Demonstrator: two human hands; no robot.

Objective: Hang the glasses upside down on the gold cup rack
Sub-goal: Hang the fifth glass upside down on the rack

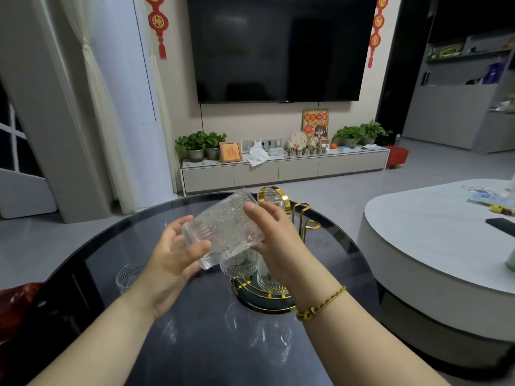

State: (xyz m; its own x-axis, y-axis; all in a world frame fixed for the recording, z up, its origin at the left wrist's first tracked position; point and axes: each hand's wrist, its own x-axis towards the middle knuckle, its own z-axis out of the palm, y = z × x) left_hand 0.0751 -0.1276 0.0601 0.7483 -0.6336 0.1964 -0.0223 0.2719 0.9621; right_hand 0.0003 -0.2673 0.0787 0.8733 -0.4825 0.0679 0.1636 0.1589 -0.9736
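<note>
I hold a clear textured glass (223,227) tilted on its side above the round dark glass table (117,246). My left hand (172,263) grips its thick base end and my right hand (276,232) wraps its rim end. Right behind and below stands the gold cup rack (302,215) on a round gold-rimmed base (259,299). Glasses hang upside down on it: one at the top back (273,197), two lower down (238,264) partly hidden by my hands. Another glass (126,277) stands upright on the table at the left.
A white oval coffee table (434,232) with small items lies to the right. A red object (19,296) sits at the table's left edge. A TV cabinet (281,168) with plants stands under a wall-mounted TV.
</note>
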